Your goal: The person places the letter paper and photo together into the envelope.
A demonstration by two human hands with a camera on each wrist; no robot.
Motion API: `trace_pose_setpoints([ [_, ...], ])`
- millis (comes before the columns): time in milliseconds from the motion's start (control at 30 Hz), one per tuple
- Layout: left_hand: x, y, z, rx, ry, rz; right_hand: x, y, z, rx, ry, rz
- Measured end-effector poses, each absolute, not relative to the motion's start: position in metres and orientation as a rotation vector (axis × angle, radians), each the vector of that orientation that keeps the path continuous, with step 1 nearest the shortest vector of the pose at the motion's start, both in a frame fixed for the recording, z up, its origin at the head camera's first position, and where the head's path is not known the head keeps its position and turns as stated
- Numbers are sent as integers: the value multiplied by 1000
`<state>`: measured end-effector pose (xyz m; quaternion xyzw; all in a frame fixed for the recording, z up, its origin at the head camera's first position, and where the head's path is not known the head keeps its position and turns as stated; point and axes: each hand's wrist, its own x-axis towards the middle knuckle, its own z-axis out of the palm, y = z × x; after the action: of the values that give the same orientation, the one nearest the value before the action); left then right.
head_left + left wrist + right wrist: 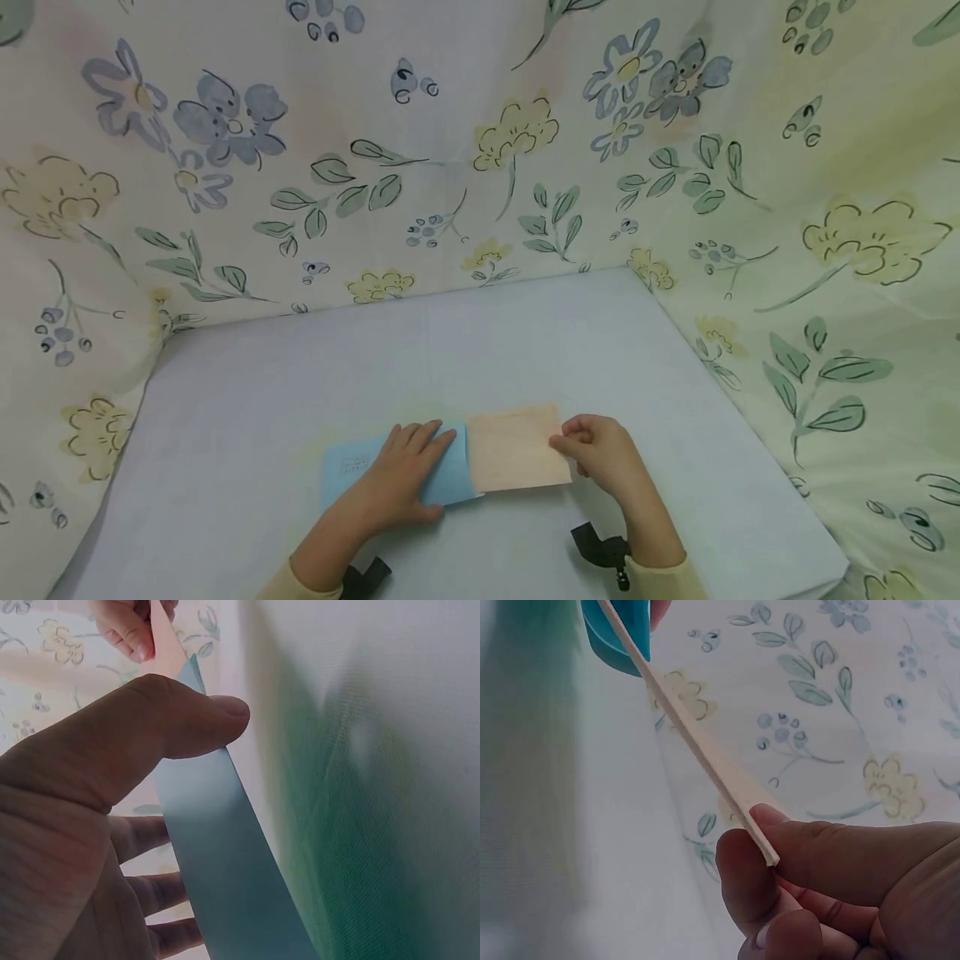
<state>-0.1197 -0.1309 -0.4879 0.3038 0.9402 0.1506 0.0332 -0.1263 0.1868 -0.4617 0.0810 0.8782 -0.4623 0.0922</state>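
Observation:
A light blue envelope [453, 475], with small print at its left end, lies under my left hand [405, 475] in the head view. That hand grips it across its width, thumb at the near edge and fingers toward the far edge. From the envelope's bowed right-hand mouth, seen as a blue pocket [619, 637] in the right wrist view, sticks a peach folded paper [517, 450]. My right hand [603, 454] pinches the paper's outer right edge between thumb and curled fingers. The paper's left end is hidden inside the envelope.
A white-covered table [450, 358] spreads beneath both hands. Floral cloth [480, 192] hangs behind it and along both sides. Black wrist mounts [600, 550] sit on both wrists, close to the table's front.

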Motion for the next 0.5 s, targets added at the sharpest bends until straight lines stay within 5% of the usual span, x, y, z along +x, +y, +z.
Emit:
trace_pose_setpoints([
  [500,-120,-133,-486,901,2889,503,-127,186,-466,207,2533,-1442],
])
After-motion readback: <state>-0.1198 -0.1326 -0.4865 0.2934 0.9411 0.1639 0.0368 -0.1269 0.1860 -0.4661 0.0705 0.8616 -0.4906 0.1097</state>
